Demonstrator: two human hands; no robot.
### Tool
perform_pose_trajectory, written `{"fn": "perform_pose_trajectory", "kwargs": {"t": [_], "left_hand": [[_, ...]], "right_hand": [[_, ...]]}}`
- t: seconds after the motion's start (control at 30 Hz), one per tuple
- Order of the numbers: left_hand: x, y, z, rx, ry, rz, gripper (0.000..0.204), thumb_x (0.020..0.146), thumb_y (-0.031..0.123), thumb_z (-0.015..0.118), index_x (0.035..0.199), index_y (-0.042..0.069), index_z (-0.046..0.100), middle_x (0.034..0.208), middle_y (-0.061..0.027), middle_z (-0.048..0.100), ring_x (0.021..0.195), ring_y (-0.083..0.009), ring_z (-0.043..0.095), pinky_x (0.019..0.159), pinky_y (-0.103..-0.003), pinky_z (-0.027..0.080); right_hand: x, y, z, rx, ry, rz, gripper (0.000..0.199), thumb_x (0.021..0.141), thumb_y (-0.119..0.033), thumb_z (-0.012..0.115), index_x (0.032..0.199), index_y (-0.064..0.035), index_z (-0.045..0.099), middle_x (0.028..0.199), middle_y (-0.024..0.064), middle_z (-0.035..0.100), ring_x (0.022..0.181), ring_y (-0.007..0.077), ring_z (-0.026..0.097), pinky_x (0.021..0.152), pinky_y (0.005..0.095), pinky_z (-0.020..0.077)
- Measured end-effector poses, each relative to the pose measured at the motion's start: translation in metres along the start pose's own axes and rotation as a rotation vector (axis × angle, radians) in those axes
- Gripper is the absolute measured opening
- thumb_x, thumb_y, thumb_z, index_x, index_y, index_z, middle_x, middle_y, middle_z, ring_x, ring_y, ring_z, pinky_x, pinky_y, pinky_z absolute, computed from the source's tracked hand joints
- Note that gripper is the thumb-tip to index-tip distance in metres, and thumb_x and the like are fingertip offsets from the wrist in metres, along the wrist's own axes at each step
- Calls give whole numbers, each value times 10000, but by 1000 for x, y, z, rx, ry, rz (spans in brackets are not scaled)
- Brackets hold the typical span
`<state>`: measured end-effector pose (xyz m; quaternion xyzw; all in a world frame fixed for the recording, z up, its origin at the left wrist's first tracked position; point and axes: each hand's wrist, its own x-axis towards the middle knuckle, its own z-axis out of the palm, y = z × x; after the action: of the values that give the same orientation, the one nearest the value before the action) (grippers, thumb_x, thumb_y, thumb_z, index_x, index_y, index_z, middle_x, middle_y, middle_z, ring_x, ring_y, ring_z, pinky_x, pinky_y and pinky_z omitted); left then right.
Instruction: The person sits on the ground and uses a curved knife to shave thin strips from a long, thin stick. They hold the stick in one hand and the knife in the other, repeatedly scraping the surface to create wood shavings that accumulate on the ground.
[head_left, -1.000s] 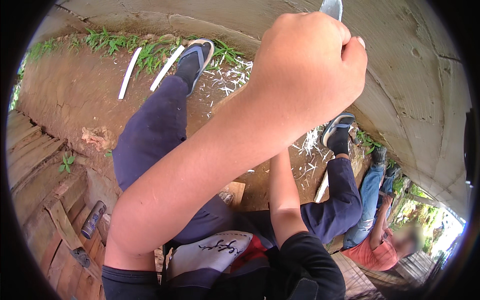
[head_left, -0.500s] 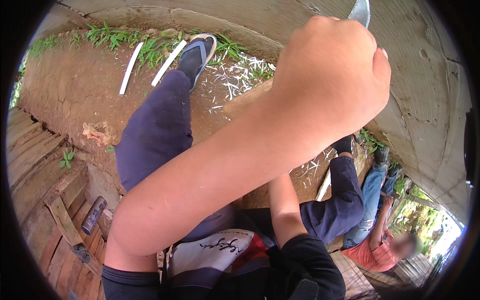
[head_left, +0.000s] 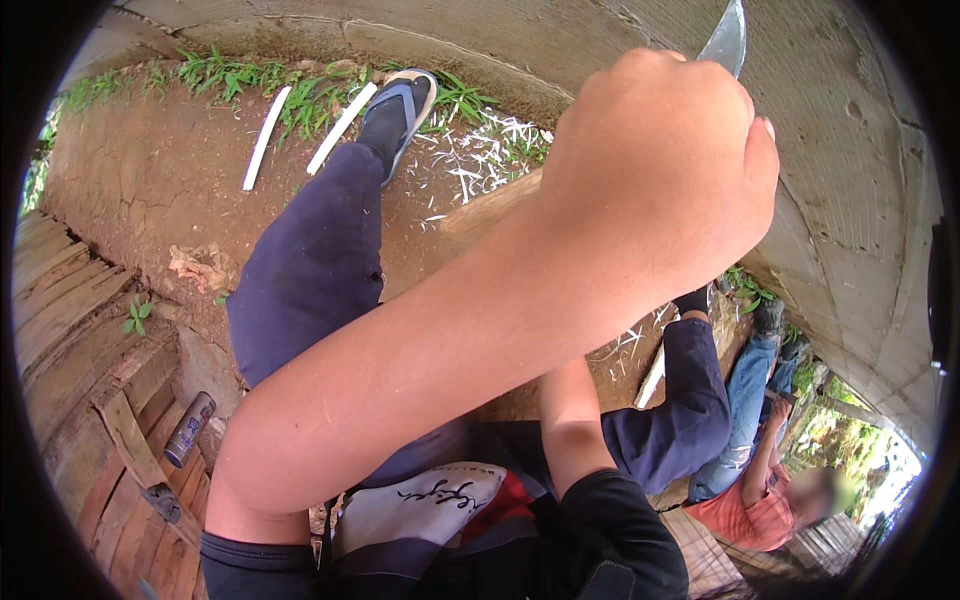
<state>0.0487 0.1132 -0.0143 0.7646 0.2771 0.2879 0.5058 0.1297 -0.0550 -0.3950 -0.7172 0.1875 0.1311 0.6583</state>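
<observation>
Left hand [head_left: 660, 150] clenched, apparently round a handle I can't see — the knife [head_left: 728, 42] shows as blade only, beyond the knuckles, in front of the wall [head_left: 840, 150]. Right hand hidden behind the left forearm [head_left: 430, 340]; grip can't be told. A slip could cut it, if it sits in the blade's path. White shavings [head_left: 490, 150] litter the ground [head_left: 150, 180] near its grassy edge — possibly slick underfoot.
</observation>
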Motion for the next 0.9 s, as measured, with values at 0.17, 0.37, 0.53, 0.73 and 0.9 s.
{"fn": "perform_pose_trajectory", "kwargs": {"t": [0.17, 0.37, 0.53, 0.73, 0.9], "left_hand": [[7, -12, 1, -132, -129, 29, 290, 855, 185, 618, 680, -34, 688, 695, -247, 651, 670, -428, 663, 678, -475, 571], [-1, 0, 14, 0, 33, -30, 283, 853, 191, 618, 671, -15, 687, 686, -226, 656, 686, -422, 667, 691, -490, 565], [4, -9, 16, -109, -89, 14, 276, 848, 178, 616, 649, -2, 679, 597, -215, 617, 637, -413, 653, 657, -484, 558], [14, -11, 11, -121, -97, 119, 297, 873, 198, 605, 668, 0, 689, 525, -164, 583, 537, -340, 628, 588, -425, 534], [31, -19, -9, -218, -126, -186, 336, 965, 328, 620, 848, 36, 739, 667, -6, 622, 589, -82, 537, 549, -271, 419]], "right_hand": [[-4, 1, 4, 13, 9, 15, 163, 1016, -102, 550, 1101, 29, 597, 952, 87, 650, 741, 147, 663, 621, 247, 595], [-8, 6, 14, 40, 27, 25, 159, 1023, -99, 536, 1097, 30, 590, 947, 83, 646, 746, 149, 664, 631, 246, 600], [-2, 23, 10, 85, 62, 66, 155, 1029, -97, 523, 1094, 30, 583, 942, 80, 642, 750, 150, 665, 638, 245, 604], [15, 20, -33, 456, 186, 371, 152, 1035, -94, 509, 1091, 31, 576, 937, 76, 637, 755, 152, 666, 648, 244, 609], [-6, -35, -30, 776, 207, 477, 260, 1066, -72, 386, 1114, 120, 556, 1063, 198, 687, 908, 255, 724, 845, 373, 653]]}}
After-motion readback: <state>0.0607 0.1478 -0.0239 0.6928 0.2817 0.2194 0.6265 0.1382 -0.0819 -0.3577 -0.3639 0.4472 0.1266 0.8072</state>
